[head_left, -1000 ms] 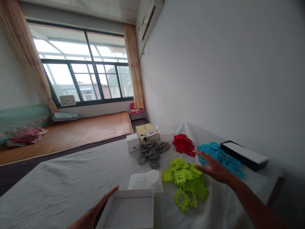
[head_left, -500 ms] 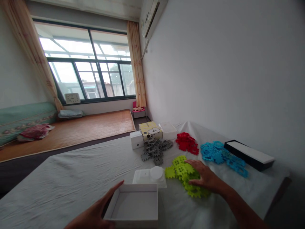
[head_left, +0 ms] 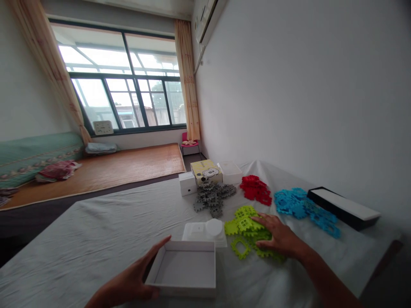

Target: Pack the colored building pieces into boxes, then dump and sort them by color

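Observation:
My left hand [head_left: 133, 280] grips the left wall of an open white box [head_left: 184, 267] near the front of the white-covered table [head_left: 105, 239]. My right hand [head_left: 278, 237] rests on a pile of green foam pieces [head_left: 245, 226], fingers curled over them. One green piece [head_left: 240, 247] lies loose at the pile's left. Just behind the box sits a white plastic insert [head_left: 205, 231].
Farther back lie piles of grey pieces [head_left: 213, 196], red pieces [head_left: 255, 189] and blue pieces [head_left: 302, 205]. A black-and-white box [head_left: 343, 208] lies by the wall at the right. A yellow cartoon box [head_left: 206, 171] and small white boxes stand at the far edge.
My right hand came down from above the blue and red piles onto the green pile and pulled pieces together. My left hand closed further on the box wall.

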Demonstrator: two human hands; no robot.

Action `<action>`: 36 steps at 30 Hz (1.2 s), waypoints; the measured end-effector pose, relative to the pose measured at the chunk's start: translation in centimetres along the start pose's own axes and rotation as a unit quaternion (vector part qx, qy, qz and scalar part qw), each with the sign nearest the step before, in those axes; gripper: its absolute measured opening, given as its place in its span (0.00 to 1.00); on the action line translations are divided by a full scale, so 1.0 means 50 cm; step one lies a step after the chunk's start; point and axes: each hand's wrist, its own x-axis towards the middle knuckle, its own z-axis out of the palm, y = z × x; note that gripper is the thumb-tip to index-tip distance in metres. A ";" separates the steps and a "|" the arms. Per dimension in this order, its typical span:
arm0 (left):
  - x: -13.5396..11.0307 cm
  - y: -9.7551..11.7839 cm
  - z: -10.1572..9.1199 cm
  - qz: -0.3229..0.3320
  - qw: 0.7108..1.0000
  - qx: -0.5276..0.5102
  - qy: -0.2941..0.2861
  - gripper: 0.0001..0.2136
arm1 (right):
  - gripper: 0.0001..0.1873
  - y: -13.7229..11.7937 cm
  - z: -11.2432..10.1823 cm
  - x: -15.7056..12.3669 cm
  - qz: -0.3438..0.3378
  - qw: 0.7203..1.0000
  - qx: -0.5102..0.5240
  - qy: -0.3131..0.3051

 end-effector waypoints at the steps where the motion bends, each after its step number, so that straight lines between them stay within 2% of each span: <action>1: 0.000 0.003 0.000 0.000 1.000 0.000 0.001 0.49 | 0.40 0.006 -0.004 0.000 -0.006 1.000 0.008 -0.001; 7: -0.001 0.012 0.002 0.001 1.000 -0.001 -0.001 0.49 | 0.36 0.040 -0.030 -0.004 -0.035 0.997 0.069 -0.010; 12: -0.002 0.004 0.005 0.006 1.000 -0.012 0.004 0.49 | 0.25 0.025 -0.031 -0.003 -0.046 0.993 0.111 0.012; 19: 0.000 -0.003 0.006 0.006 1.000 -0.001 0.012 0.49 | 0.18 0.008 -0.015 -0.003 0.016 0.985 0.156 0.071; 25: 0.003 -0.013 0.008 0.017 1.000 0.010 0.019 0.50 | 0.19 0.010 -0.008 -0.007 0.041 0.979 0.171 0.106; 29: 0.003 -0.020 0.007 0.025 0.999 0.024 0.019 0.50 | 0.18 0.012 -0.022 -0.006 0.050 0.974 0.181 0.124; 33: 0.004 -0.015 0.008 0.013 0.999 0.042 0.016 0.52 | 0.18 -0.013 -0.049 -0.004 0.050 0.966 0.208 0.141; 36: 0.002 0.000 0.011 0.006 0.999 0.034 0.016 0.53 | 0.18 -0.064 -0.068 0.001 0.019 0.962 0.227 0.151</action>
